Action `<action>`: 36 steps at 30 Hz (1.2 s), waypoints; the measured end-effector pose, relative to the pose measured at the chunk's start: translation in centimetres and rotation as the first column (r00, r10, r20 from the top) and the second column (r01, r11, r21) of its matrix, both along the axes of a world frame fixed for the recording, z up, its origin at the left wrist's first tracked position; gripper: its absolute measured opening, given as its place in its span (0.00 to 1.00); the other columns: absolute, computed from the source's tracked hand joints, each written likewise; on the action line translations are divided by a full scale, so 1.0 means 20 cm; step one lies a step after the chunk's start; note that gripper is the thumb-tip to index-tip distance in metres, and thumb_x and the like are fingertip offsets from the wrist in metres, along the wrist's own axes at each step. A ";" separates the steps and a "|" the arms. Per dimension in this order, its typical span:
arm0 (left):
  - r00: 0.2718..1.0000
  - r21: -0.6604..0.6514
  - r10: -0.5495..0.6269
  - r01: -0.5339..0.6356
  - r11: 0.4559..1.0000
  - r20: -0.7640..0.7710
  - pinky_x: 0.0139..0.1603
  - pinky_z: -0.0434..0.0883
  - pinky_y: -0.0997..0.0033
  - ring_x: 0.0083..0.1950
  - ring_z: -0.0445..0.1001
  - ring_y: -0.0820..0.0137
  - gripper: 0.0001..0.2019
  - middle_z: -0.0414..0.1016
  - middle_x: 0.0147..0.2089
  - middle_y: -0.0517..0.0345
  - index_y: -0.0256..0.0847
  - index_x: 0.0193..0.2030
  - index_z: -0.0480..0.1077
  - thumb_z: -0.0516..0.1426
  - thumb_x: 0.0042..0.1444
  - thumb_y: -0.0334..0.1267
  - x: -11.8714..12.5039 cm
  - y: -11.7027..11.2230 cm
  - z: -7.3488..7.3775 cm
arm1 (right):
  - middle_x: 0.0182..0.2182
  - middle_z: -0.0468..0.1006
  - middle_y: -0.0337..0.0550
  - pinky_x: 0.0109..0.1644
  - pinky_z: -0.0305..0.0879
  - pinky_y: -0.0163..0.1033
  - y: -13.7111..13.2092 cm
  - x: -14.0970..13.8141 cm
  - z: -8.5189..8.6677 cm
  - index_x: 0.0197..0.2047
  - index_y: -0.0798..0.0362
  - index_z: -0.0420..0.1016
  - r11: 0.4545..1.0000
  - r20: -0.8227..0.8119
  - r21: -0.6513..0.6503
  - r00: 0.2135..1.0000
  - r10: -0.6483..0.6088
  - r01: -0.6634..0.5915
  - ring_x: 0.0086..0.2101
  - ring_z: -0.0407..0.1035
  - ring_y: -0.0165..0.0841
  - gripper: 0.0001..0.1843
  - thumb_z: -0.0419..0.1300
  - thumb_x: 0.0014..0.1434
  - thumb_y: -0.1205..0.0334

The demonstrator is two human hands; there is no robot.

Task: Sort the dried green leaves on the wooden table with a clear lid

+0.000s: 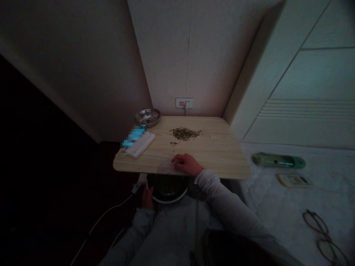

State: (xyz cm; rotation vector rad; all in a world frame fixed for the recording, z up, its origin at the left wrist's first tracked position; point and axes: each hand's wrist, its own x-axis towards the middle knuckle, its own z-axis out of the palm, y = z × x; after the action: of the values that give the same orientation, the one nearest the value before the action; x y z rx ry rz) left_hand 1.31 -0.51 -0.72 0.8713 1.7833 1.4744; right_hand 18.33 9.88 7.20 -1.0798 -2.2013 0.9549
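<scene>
A pile of small, dark greenish beans or seeds point(184, 133) is spread on the wooden tabletop point(222, 155), with a few strays nearer me. By the table's front edge, my right hand point(188, 164) rests low over the wood. Its fingers are loosely bent and apart, and nothing shows in them. Below that edge, my left hand point(148, 198) grips the left side of a round basin point(167, 202) with a pale rim and dark inside. The table hides the basin's far part, and its contents are too dim to make out.
A steel bowl point(148, 117) stands at the table's back left corner. Closer are a blurred lit screen point(134, 136) and a white power bank point(141, 144). On the bed at right lie a green bottle-like object point(279, 161), a phone-like object point(294, 180) and glasses point(316, 221). A cable point(107, 211) hangs at left.
</scene>
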 end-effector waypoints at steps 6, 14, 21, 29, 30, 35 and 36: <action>0.986 -0.094 -0.015 0.031 0.995 0.165 0.42 0.60 0.68 0.42 0.63 0.65 0.13 0.67 0.37 0.49 0.34 0.33 0.64 0.49 0.39 0.35 -0.06 0.03 -0.04 | 0.20 0.68 0.35 0.27 0.54 0.28 0.01 0.01 -0.01 0.33 0.55 0.65 0.994 -0.170 -0.056 0.980 -0.104 0.095 0.22 0.60 0.23 0.11 0.48 0.44 0.64; 0.996 -0.069 -0.010 0.016 0.997 0.089 0.45 0.57 0.70 0.44 0.61 0.67 0.09 0.66 0.38 0.50 0.36 0.31 0.64 0.49 0.39 0.34 -0.06 0.03 -0.06 | 0.22 0.68 0.37 0.28 0.56 0.31 0.08 0.04 -0.05 0.39 0.52 0.61 0.764 -0.194 0.013 0.751 -0.631 0.645 0.22 0.61 0.25 0.15 0.44 0.48 0.60; 0.993 -0.113 -0.031 0.043 0.993 0.110 0.44 0.58 0.69 0.46 0.60 0.66 0.11 0.66 0.38 0.50 0.36 0.32 0.64 0.49 0.39 0.34 -0.07 0.04 -0.07 | 0.24 0.71 0.37 0.32 0.55 0.32 0.07 0.03 -0.04 0.39 0.49 0.63 0.786 -0.036 0.137 0.796 -0.604 0.603 0.24 0.63 0.26 0.14 0.44 0.49 0.60; 0.999 -0.056 0.003 -0.001 0.998 0.040 0.44 0.58 0.69 0.44 0.62 0.66 0.14 0.66 0.38 0.48 0.34 0.36 0.64 0.47 0.41 0.34 -0.04 0.02 -0.05 | 0.24 0.71 0.35 0.30 0.55 0.30 0.06 0.03 -0.04 0.38 0.48 0.64 0.833 -0.013 0.145 0.843 -0.537 0.533 0.24 0.63 0.25 0.13 0.44 0.49 0.60; 1.000 -0.051 0.014 -0.013 0.999 0.017 0.45 0.57 0.69 0.44 0.62 0.66 0.13 0.66 0.38 0.49 0.35 0.35 0.65 0.48 0.41 0.34 -0.04 0.02 -0.06 | 0.23 0.71 0.35 0.29 0.55 0.30 0.06 0.03 -0.04 0.38 0.48 0.64 0.839 -0.007 0.148 0.849 -0.529 0.524 0.23 0.63 0.25 0.13 0.45 0.48 0.60; 1.000 -0.062 0.007 -0.005 0.998 0.026 0.43 0.59 0.69 0.42 0.63 0.66 0.12 0.67 0.37 0.52 0.37 0.34 0.66 0.48 0.41 0.34 -0.04 0.03 -0.05 | 0.22 0.70 0.35 0.27 0.53 0.29 0.04 0.02 -0.02 0.37 0.49 0.65 0.881 0.011 0.165 0.892 -0.452 0.444 0.22 0.62 0.24 0.13 0.45 0.48 0.60; 0.999 -0.050 0.010 -0.008 0.999 0.041 0.42 0.60 0.68 0.42 0.63 0.66 0.13 0.67 0.37 0.51 0.36 0.35 0.65 0.47 0.41 0.34 -0.03 0.02 -0.05 | 0.22 0.70 0.35 0.27 0.53 0.29 0.04 0.02 -0.02 0.37 0.49 0.65 0.888 0.012 0.167 0.900 -0.436 0.428 0.22 0.62 0.24 0.13 0.45 0.48 0.61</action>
State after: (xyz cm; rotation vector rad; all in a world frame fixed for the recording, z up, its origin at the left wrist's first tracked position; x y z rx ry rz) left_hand 0.66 -0.02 -1.63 0.8033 1.7888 1.4372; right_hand 18.82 10.66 6.77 -1.4459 -1.9108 0.5479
